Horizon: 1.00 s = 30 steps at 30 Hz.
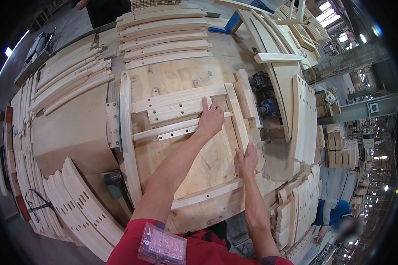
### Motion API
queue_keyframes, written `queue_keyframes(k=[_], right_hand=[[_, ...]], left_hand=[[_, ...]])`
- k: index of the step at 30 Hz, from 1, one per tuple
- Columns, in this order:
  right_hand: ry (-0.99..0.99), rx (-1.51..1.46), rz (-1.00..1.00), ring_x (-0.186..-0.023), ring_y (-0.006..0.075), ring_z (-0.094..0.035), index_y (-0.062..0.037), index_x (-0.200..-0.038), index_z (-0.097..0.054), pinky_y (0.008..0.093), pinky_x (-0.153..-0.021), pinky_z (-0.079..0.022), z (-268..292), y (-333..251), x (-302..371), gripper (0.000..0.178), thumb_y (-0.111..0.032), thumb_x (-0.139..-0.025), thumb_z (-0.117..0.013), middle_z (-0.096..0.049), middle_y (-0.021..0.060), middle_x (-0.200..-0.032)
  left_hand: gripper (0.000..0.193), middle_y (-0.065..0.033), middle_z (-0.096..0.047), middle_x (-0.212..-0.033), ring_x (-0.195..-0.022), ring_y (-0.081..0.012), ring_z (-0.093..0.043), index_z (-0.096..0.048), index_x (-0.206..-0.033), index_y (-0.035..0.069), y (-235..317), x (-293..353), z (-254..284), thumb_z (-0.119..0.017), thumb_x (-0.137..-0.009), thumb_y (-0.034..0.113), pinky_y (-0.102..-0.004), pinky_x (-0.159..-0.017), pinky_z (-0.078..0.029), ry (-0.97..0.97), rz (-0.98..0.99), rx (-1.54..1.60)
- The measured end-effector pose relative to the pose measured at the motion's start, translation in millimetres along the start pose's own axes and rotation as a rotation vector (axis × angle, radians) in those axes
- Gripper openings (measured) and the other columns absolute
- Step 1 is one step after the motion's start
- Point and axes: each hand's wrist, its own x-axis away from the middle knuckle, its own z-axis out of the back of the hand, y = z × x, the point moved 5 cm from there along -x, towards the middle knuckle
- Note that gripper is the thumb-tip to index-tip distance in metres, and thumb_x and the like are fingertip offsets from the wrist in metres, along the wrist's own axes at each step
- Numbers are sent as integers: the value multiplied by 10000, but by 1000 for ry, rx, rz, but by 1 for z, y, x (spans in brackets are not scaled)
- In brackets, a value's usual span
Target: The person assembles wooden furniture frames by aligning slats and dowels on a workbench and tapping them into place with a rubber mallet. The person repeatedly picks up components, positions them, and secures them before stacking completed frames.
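Note:
A light wooden frame lies on a plywood workbench (pixel 203 165). Its left post (pixel 126 128) and right post (pixel 237 115) flank several cross-pieces: a wide slat (pixel 177 100), a drilled block (pixel 168 114) and a thin rail (pixel 163 130). My left hand (pixel 211 120) lies over the right ends of these pieces, its fingers apart and extended toward the wide slat. Closed round the near end of the right post is my right hand (pixel 247 160), thumb on its left side. Nearer me, another rail (pixel 208 194) runs across the bench, partly behind my left forearm.
Curved wooden pieces (pixel 166 33) are stacked behind the frame. Slotted boards (pixel 82 198) and a dark-headed mallet (pixel 115 180) sit at left. Machine parts (pixel 265 106) adjoin the bench's right side. Another person (pixel 334 214) bends over at lower right; someone in dark clothing (pixel 108 12) stands beyond.

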Motion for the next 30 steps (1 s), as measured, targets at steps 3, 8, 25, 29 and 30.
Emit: queue_keyframes(k=[3,8,25,29,30], right_hand=[[17,30,4,-1035,396,-593,-25,-1370,-525,467,-885,-487,0,7,3,645,-287,-827,-755,-618,189,-1075],[12,-23,-6,-1026,395,-593,-11,-1382,-518,468,-879,-486,1,0,0,660,-278,-828,-756,-616,191,-1070],[-8,-6,19,-1060,447,-568,34,-1383,-501,508,-918,-465,-5,-27,9,665,-265,-841,-743,-615,245,-1155],[-68,-51,13,-1164,471,-527,43,-1413,-475,529,-1011,-424,10,-24,20,687,-218,-841,-753,-588,267,-1254],[24,-19,42,-1207,466,-509,45,-1425,-464,525,-1041,-406,20,-23,24,696,-218,-848,-751,-570,265,-1296]], left_hand=[[358,-68,-647,-1120,-1304,-272,-462,-727,-1068,57,5,-1,1,-670,-918,376,-718,-1167,-157,-11,-17,5],[377,-68,-646,-1115,-1306,-274,-462,-726,-1076,55,-1,-2,2,-675,-913,391,-714,-1168,-156,21,-5,5],[473,-111,-593,-1317,-1424,-295,-378,-687,-1198,19,-10,6,10,-626,-944,413,-697,-1187,-153,-64,19,-80],[589,-170,-448,-1526,-1476,-339,-341,-545,-1398,6,5,56,51,-689,-912,306,-621,-1212,-197,299,77,266],[638,-196,-407,-1559,-1473,-365,-345,-498,-1443,6,17,84,81,-717,-898,253,-595,-1214,-217,391,77,475]])
